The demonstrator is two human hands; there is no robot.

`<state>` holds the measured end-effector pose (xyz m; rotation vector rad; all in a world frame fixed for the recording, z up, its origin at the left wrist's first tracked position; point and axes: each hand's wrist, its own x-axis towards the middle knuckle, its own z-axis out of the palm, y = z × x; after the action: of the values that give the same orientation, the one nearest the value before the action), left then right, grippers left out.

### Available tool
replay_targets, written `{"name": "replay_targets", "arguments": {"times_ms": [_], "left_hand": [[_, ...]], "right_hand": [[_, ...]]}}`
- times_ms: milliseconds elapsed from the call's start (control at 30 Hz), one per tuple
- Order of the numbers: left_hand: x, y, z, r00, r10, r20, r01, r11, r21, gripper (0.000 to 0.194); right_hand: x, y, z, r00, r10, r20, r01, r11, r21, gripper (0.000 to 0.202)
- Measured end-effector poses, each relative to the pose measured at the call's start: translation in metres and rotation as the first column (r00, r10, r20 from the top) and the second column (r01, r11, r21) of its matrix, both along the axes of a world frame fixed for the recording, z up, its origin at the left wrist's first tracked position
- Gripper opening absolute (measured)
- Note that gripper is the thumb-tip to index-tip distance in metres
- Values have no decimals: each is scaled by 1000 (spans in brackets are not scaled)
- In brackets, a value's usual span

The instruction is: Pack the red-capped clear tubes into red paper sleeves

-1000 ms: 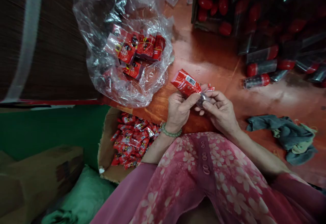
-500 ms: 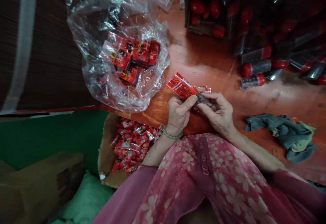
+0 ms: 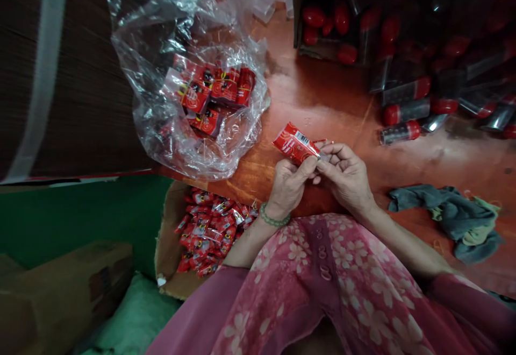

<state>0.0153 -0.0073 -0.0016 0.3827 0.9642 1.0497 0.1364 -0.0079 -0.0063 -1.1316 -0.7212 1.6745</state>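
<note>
A flat red printed packet [image 3: 296,144] with a barcode sticks out up and to the left from between my hands. My left hand [image 3: 291,184], with a green bead bracelet at its wrist, pinches the packet's lower right part between thumb and fingers. The thumb and fingers of my right hand [image 3: 347,175] close on the clear end at the packet's right side. The fingers partly cover that end, so what is inside cannot be made out. Just behind the fingertips lies another small red piece, mostly hidden.
Bundled red packets [image 3: 224,83] lie in a clear plastic bag [image 3: 245,145] at left. Below it, a cardboard box [image 3: 167,261] holds many filled red packets. Red-capped clear tubes [image 3: 407,108] are heaped at upper right. A dark green cloth [image 3: 463,212] lies right.
The packet has shifted slightly right and down and turned, so its barcode shows more. The dark part seen between my hands is now mostly out of sight. My right fingers have closed nearer the packet.
</note>
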Motion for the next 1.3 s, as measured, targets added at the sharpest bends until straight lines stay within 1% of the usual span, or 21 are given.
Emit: {"name": "replay_targets", "arguments": {"times_ms": [67,167,267,333,433,533,600,733,867,1033,1167,1233,1300], "left_hand": [[0,-1,3,1000,13,5,-13,1000,-14,55],[-2,-1,6,996,93,17,-93,996,-18,59],[-3,0,9,984,174,28,-174,985,-11,50],[-2,0,10,981,189,38,-189,982,-14,46],[2,-2,12,985,167,32,-166,986,-28,50],[9,-7,13,993,113,23,-112,993,-39,56],[12,-10,15,996,87,30,-86,996,-36,55],[16,-15,18,997,66,29,-66,998,-9,51],[19,-20,19,998,65,24,-66,998,25,50],[23,-28,19,998,53,27,-54,998,30,48],[22,-31,22,999,46,12,-46,997,55,49],[15,-33,25,999,48,-4,-48,995,85,44],[-2,-41,27,992,96,-78,-84,987,136,34]], "right_hand": [[-1,1,-1,1000,1,-2,-1,1000,-8,42],[-3,1,-1,1000,26,-12,-26,1000,-13,43],[-2,0,0,999,38,-30,-37,999,17,41],[0,-1,1,998,54,-25,-53,997,47,41],[4,-1,2,997,74,12,-74,996,52,43],[6,-2,1,999,34,34,-36,998,46,48],[6,-3,1,999,7,44,-9,999,44,53],[4,-5,5,999,7,49,-9,999,43,58],[5,-10,7,1000,-16,23,14,997,81,57],[8,-16,10,999,-40,-3,40,991,128,54],[3,-20,14,998,-59,-16,61,987,148,52],[0,-23,16,1000,-1,2,1,989,146,53],[5,-26,18,989,138,55,-144,977,155,50]]}}
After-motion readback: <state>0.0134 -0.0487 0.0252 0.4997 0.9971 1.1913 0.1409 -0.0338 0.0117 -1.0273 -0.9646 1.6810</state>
